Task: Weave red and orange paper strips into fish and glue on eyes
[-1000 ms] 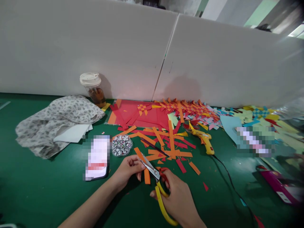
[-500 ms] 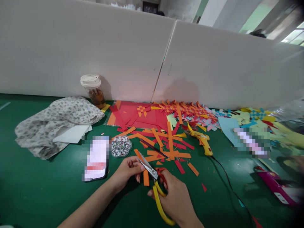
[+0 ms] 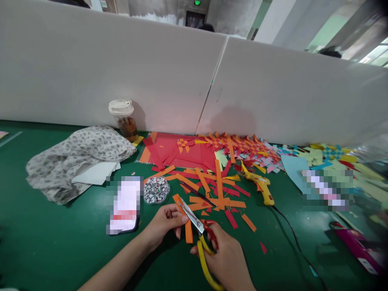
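My left hand [image 3: 165, 224] pinches an orange paper strip [image 3: 188, 233] between thumb and fingers, low over the green table. One end of the strip points up and away, and the other hangs down towards me. In my right hand [image 3: 226, 252] is a pair of scissors [image 3: 194, 218] with red and yellow handles, my fingers through the loops. Its metal blades lie slantwise against the strip, close to my left fingertips. Whether they have cut into the paper I cannot tell. Just beyond my hands lie loose orange strips [image 3: 218, 182] and a dark thin stick [image 3: 197, 193].
A clear case of googly eyes [image 3: 157, 190] and a phone [image 3: 125, 204] lie left. Behind stand a lidded cup [image 3: 124, 119] and patterned cloth [image 3: 79, 153]. A yellow glue gun [image 3: 257, 184] with its cord lies right, before woven paper fish [image 3: 239, 143]. A white partition [image 3: 121, 60] borders the table.
The view has shifted slightly, so everything sits a little lower and further right. Both hands keep their hold, and the blade tips now lie over the upper part of the strip.
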A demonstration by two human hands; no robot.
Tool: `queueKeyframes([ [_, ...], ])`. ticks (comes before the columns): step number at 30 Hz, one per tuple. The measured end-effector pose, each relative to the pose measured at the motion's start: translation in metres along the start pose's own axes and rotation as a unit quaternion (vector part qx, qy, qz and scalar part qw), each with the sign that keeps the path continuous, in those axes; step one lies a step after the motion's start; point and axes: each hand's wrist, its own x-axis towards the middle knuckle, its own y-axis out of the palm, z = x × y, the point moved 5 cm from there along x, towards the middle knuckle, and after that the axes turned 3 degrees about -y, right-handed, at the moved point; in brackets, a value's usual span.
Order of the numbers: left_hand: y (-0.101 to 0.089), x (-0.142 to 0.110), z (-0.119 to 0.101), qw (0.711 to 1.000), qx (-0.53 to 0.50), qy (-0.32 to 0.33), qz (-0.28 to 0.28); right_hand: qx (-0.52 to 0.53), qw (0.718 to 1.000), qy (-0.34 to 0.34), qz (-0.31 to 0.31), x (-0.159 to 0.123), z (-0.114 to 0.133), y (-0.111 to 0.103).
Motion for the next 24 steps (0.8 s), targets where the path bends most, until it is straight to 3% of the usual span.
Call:
queueKeyframes([
  [12,0.004,-0.001,-0.001,0.999,0.015,0.027,0.022,0.076,0.996,0.047,0.020,-0.003,-0.005,0.007],
  [18,0.000,-0.002,-0.004,0.998,0.052,0.028,-0.038,0.115,0.991,0.064,-0.022,-0.004,-0.008,0.000],
  [21,-0.003,-0.002,-0.005,0.996,0.058,0.025,-0.070,0.224,0.965,0.129,-0.035,-0.004,-0.012,0.002],
  [24,-0.003,-0.002,-0.006,0.994,0.076,0.025,-0.080,0.378,0.905,0.189,-0.049,-0.002,-0.012,0.010],
])
